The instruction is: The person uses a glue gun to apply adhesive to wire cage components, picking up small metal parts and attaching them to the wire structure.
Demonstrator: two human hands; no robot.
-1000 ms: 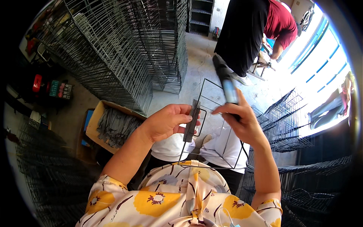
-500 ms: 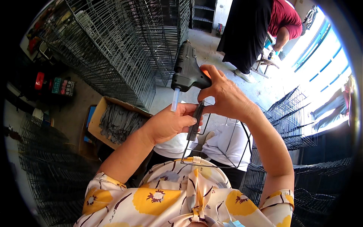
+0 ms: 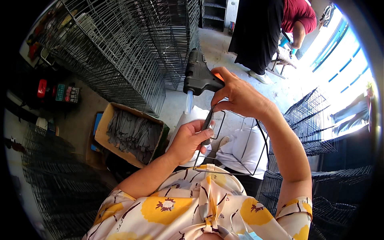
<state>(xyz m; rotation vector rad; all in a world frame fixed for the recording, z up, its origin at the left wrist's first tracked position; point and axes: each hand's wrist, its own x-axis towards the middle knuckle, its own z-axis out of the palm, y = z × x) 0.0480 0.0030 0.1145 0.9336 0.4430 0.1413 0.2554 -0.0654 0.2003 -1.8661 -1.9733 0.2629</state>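
Note:
My right hand (image 3: 245, 95) grips a black hot glue gun (image 3: 196, 74) by its orange-marked handle. A translucent glue stick (image 3: 189, 100) pokes out of the gun's rear, pointing down toward me. Thumb and fingertip of that same hand also pinch the upper end of a dark grey strip (image 3: 208, 123). Lower on the strip, my left hand (image 3: 187, 139) is closed with thumb and fingers around it. The strip lies along one side of a thin black wire frame (image 3: 224, 172), which hangs above my lap. My fingers hide part of where strip and wire meet.
A cardboard box (image 3: 102, 130) at my left holds many loose grey strips (image 3: 132, 132). Tall stacks of wire racks (image 3: 120, 44) stand behind it. More wire racks (image 3: 306, 124) are at the right. Another person (image 3: 260, 36) in a red top bends over farther back.
My left hand has slid down and left along the strip, showing more of the box. The glue gun has dropped slightly, and my right hand still holds it and the strip's top.

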